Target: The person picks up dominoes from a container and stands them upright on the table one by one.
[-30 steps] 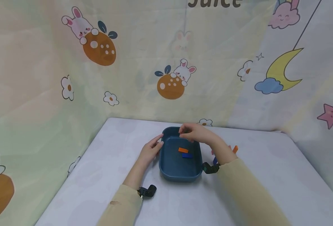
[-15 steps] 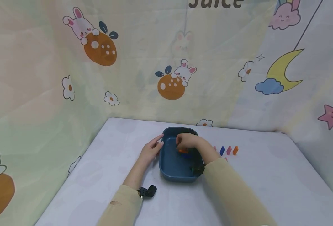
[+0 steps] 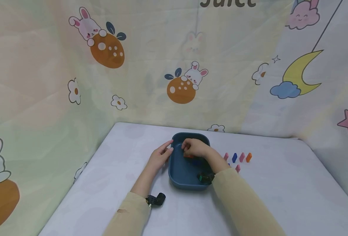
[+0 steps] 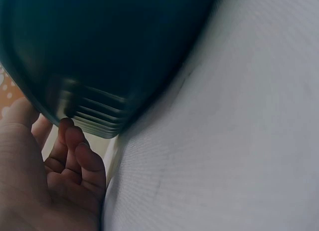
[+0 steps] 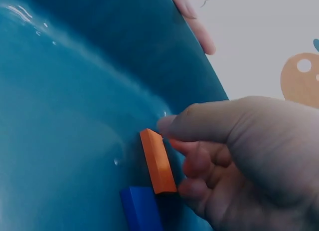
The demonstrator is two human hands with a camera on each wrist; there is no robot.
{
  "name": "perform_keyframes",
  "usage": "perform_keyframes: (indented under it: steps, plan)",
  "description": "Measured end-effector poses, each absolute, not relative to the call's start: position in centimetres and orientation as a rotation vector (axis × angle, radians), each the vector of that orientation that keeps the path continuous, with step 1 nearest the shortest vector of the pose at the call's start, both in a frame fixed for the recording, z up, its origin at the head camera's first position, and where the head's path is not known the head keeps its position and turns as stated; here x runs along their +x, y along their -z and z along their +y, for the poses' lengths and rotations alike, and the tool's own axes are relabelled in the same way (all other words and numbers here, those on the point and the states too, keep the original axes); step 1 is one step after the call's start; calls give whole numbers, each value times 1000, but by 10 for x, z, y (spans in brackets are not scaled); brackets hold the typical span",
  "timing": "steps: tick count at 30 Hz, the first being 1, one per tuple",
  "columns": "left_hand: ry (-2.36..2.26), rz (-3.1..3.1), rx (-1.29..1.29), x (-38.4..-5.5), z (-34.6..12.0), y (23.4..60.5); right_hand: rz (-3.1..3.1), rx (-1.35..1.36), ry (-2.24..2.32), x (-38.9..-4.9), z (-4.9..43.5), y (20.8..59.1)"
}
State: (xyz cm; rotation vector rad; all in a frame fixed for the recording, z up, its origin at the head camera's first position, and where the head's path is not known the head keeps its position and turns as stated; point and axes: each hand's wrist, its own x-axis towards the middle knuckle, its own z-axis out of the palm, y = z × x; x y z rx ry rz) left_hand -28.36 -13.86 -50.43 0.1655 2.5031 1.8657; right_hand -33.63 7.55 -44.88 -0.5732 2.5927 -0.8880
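A dark blue tray [image 3: 188, 188] with rounded corners stands on the white table. My left hand [image 3: 158, 155] rests against its left side, thumb and fingertips at the rim. In the left wrist view, bent fingers [image 4: 79, 151] lie close to the outer wall. My right hand [image 3: 195, 147] reaches down inside the tray, fingers curled. The right wrist view has its thumb tip just beside the upper end of an orange block [image 5: 158, 162]; I cannot tell whether anything is between thumb and fingers. A blue block [image 5: 141, 210] lies on the tray floor below the orange one.
Right of the tray, small blocks stand on the table: an orange one [image 3: 249, 157], a blue one [image 3: 234, 157] and several pink ones, one pink block [image 3: 238, 168] nearer. A printed cloth wall [image 3: 144, 72] rises behind the table.
My right hand has come down from above the tray's far end to the orange block inside, uncovering the blocks on the right. My left hand has stayed at the rim.
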Motion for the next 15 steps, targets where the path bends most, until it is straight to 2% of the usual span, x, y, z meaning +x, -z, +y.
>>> perform_keyframes:
  steps: [15]
  plan:
    - [-1874,2499,137,-283,-137,504,2658,-554,698,-335,73,454]
